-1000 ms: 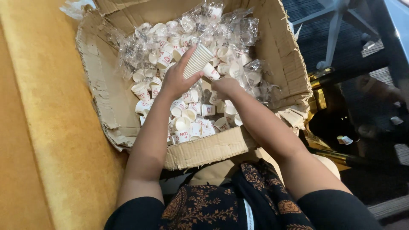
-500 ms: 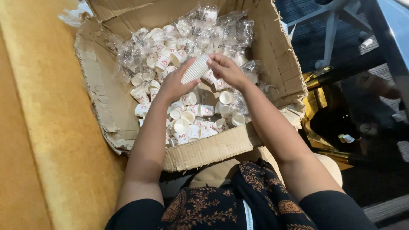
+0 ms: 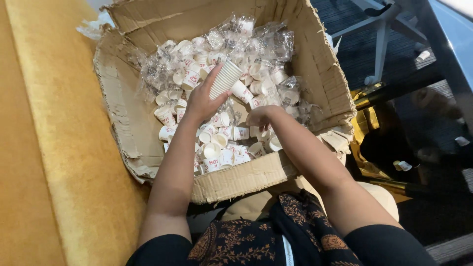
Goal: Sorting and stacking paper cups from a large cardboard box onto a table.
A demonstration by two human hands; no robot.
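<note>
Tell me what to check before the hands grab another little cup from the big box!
1. Left hand has a firm grip on the stack of white cups: ok, fingers wrap around it.
2. Right hand is free to pick: cannot tell, its fingers curl down among the loose cups.
3. Loose cups are within reach: ok, many lie just under both hands.
4. Cups are out of their plastic: not ok for all, clear wrappers cover many at the far side.
5. Cardboard box is sound: not ok, its near edge is torn and ragged.
</note>
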